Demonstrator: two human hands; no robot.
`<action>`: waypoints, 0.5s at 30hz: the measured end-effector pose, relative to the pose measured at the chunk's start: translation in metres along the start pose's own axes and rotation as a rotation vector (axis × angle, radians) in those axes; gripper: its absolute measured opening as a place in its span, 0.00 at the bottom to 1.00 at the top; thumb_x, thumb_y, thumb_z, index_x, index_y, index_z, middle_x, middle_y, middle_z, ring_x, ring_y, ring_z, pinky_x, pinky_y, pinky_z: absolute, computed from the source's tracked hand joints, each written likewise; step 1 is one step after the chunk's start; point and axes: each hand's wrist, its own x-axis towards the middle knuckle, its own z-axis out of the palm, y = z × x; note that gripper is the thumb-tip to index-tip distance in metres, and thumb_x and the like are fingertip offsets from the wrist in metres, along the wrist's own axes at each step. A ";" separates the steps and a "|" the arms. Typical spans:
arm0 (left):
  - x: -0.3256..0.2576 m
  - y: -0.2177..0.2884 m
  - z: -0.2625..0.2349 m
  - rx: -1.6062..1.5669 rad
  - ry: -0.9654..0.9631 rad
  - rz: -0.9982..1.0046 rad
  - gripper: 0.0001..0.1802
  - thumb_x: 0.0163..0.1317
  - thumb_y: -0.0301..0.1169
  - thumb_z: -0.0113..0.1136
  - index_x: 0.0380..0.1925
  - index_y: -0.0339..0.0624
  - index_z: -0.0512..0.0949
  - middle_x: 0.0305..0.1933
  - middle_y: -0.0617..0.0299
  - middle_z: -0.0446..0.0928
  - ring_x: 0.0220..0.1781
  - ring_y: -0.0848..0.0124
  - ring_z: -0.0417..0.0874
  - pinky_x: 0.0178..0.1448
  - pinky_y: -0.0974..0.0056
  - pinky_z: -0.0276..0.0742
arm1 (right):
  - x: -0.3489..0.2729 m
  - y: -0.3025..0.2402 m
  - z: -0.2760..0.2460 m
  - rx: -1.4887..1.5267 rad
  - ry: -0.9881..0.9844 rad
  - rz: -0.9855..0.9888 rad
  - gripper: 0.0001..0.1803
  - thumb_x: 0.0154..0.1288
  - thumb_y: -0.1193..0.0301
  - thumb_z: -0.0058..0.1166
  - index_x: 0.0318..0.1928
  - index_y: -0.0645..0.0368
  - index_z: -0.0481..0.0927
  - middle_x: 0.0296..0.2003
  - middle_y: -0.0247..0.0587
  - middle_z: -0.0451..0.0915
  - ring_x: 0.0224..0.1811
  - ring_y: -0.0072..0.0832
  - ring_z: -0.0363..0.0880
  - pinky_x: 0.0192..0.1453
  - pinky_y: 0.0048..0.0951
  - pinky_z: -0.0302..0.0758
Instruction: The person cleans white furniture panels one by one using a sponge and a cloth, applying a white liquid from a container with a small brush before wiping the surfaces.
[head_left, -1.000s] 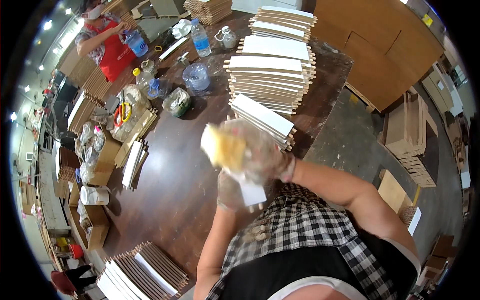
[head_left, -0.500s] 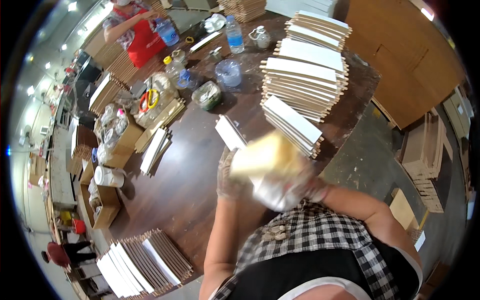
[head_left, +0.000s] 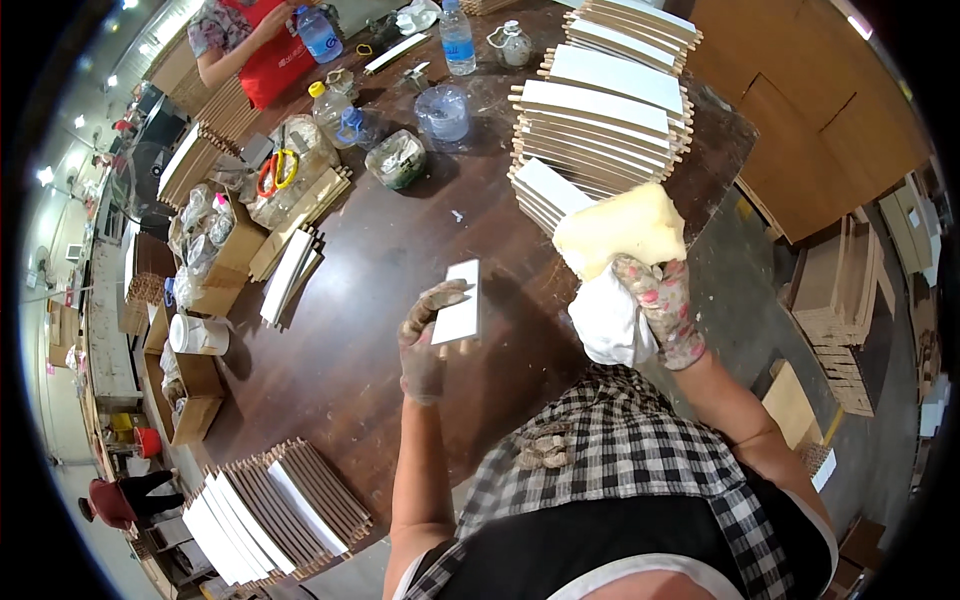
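My gloved left hand (head_left: 425,340) grips a small white board (head_left: 462,310) with wooden pegs at its end, held over the brown table. My gloved right hand (head_left: 668,315) is closed on a pale yellow sponge (head_left: 625,232). Bunched under that same hand is a white cloth (head_left: 607,318). The sponge is apart from the held board and partly covers the near end of a short stack of white boards (head_left: 545,190). Behind that stack, taller stacks of pegged white boards (head_left: 600,110) rise along the table's right side.
Bottles, a glass bowl (head_left: 396,160) and a plastic tub (head_left: 442,115) stand at the back. Scissors (head_left: 277,172), loose slats and cardboard boxes (head_left: 215,250) line the left. More boards (head_left: 285,515) lie front left. A person in a red apron (head_left: 272,55) is across the table (head_left: 350,370).
The sponge and cloth have moved right, off the board, with my right hand. My left hand has shifted slightly left, still holding the board, which now shows upright and narrow.
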 end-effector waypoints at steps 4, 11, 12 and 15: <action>0.002 0.018 0.010 -0.398 -0.043 -0.028 0.25 0.68 0.38 0.46 0.59 0.34 0.64 0.44 0.53 0.78 0.50 0.63 0.77 0.52 0.62 0.74 | -0.006 0.010 -0.001 0.384 -0.106 0.013 0.20 0.61 0.82 0.53 0.54 0.68 0.69 0.47 0.48 0.77 0.46 0.30 0.80 0.52 0.28 0.80; 0.006 0.044 0.037 -0.080 0.242 0.034 0.52 0.48 0.23 0.66 0.70 0.46 0.45 0.61 0.51 0.64 0.57 0.64 0.70 0.51 0.61 0.76 | -0.014 -0.005 0.017 -0.258 -0.174 0.063 0.27 0.52 0.74 0.67 0.53 0.63 0.71 0.46 0.41 0.78 0.48 0.28 0.78 0.55 0.28 0.75; 0.008 0.045 0.034 -0.123 0.235 -0.031 0.50 0.48 0.24 0.66 0.69 0.42 0.48 0.59 0.51 0.66 0.57 0.65 0.70 0.51 0.63 0.76 | -0.015 -0.004 0.016 -0.246 -0.169 0.087 0.28 0.51 0.73 0.67 0.53 0.62 0.71 0.46 0.39 0.78 0.48 0.27 0.78 0.55 0.27 0.74; 0.006 0.057 0.044 -0.195 0.217 -0.223 0.34 0.56 0.27 0.60 0.62 0.35 0.60 0.47 0.55 0.75 0.46 0.70 0.77 0.42 0.68 0.77 | -0.016 -0.010 0.019 -0.070 -0.275 0.115 0.31 0.52 0.74 0.65 0.57 0.61 0.67 0.49 0.40 0.76 0.49 0.27 0.78 0.53 0.28 0.77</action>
